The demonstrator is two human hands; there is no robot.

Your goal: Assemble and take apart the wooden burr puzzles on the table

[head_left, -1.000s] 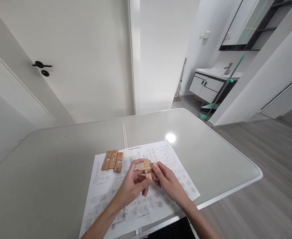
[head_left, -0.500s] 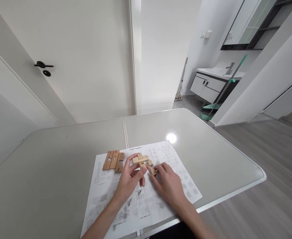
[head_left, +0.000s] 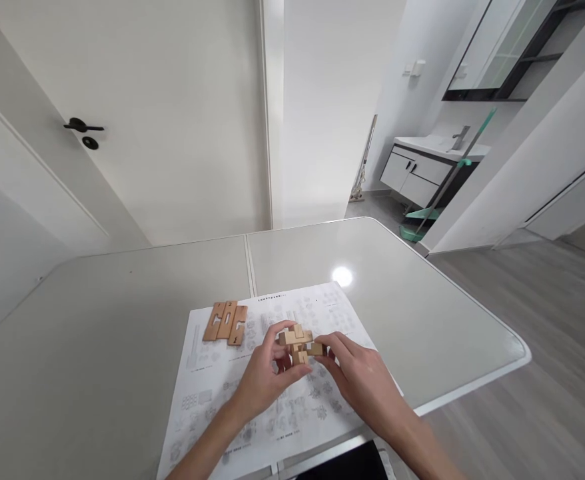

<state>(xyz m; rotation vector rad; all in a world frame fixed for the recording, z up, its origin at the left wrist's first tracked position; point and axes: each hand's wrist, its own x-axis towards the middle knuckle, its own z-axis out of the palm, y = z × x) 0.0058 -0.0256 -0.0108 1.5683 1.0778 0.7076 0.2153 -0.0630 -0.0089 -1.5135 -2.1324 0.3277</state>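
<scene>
A small cluster of interlocked light wooden puzzle pieces [head_left: 300, 343] is held just above a printed instruction sheet [head_left: 212, 393]. My left hand [head_left: 265, 380] pinches the cluster from the left with thumb and fingers. From the right, my right hand [head_left: 360, 383] grips its other end with the fingertips. Three darker notched wooden pieces [head_left: 225, 322] lie side by side on the sheet's upper left corner, apart from both hands.
The sheet lies on a grey table [head_left: 97, 333] with a seam down its middle and a rounded right edge [head_left: 520, 347]. A white door [head_left: 137, 120] stands behind it. At the right are a bathroom cabinet [head_left: 412, 177] and a green mop [head_left: 442, 183].
The pieces, lying apart on the sheet half a second ago, are now joined into one cluster and lifted slightly toward me, with both hands closed on it.
</scene>
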